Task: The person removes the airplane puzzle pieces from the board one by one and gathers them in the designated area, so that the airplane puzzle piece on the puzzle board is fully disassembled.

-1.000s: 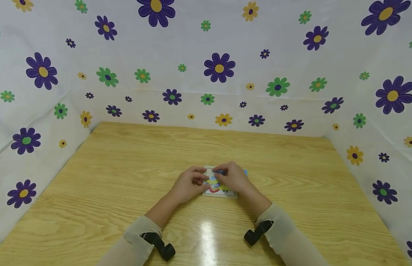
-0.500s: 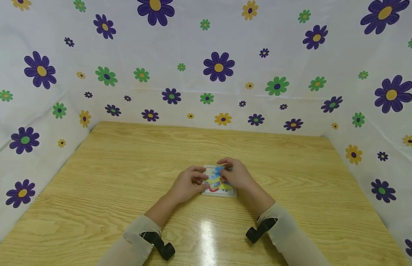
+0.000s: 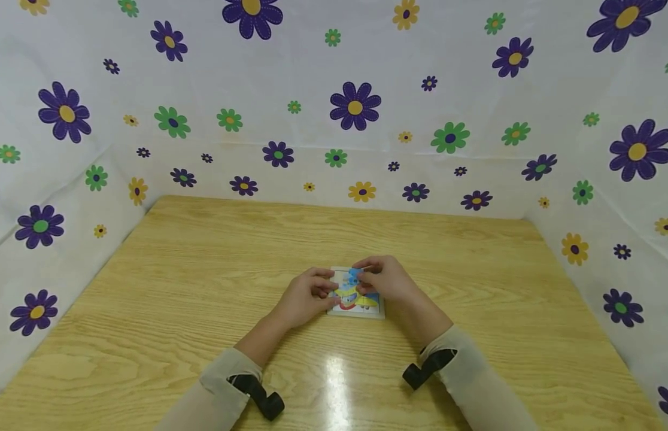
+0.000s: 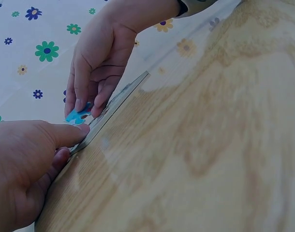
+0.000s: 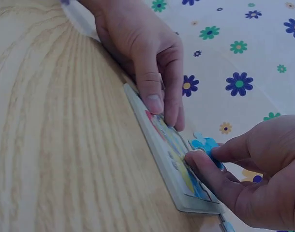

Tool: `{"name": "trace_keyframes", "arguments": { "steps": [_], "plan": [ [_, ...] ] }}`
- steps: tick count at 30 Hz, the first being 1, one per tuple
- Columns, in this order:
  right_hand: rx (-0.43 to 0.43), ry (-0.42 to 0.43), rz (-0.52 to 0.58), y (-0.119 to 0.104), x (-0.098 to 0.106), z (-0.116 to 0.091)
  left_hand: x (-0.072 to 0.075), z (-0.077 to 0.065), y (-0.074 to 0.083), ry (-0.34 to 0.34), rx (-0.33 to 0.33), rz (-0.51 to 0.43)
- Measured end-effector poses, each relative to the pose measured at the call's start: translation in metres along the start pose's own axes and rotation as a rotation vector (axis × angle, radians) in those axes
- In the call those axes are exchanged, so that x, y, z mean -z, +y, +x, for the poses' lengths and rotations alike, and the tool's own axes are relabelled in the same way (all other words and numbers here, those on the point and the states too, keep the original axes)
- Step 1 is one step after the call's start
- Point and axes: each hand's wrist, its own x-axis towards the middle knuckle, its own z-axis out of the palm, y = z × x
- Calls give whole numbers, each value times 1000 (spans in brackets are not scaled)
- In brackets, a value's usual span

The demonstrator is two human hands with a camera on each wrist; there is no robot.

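A small picture puzzle in a pale tray (image 3: 358, 315) lies on the table, with a yellow, red and blue picture. My left hand (image 3: 306, 299) holds the tray by its left side, thumb and fingertips on its surface in the right wrist view. Over the back right part, my right hand (image 3: 392, 281) pinches a blue puzzle piece (image 5: 204, 143) between thumb and fingers. That piece is tilted, close above the picture. In the left wrist view the blue piece's knobbed edge (image 4: 76, 117) shows under the right fingertips. The right hand covers the tray's back right corner.
Beyond the tray's right corner in the right wrist view lies another blue piece (image 5: 227, 226), partly cut off by the frame. The wooden table (image 3: 231, 239) reaches a white flowered cloth (image 3: 301, 72) at the back and both sides. Black straps (image 3: 261, 398) circle both sleeves.
My right hand has drawn back slightly to the right and turned, showing more of the picture and the blue piece. The left hand has stayed in place on the tray.
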Motion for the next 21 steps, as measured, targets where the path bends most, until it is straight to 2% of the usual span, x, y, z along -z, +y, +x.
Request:
{"name": "trace_keyframes", "arguments": {
  "steps": [6,11,21],
  "plan": [
    [-3,5,15,2,9,-1,0,1,0,4,-8,3],
    [33,11,14,5,18,-5,2,1,2,11,-27,-4],
    [7,68,10,16,33,-11,2,-2,0,-1,-3,-6]
  ]
}}
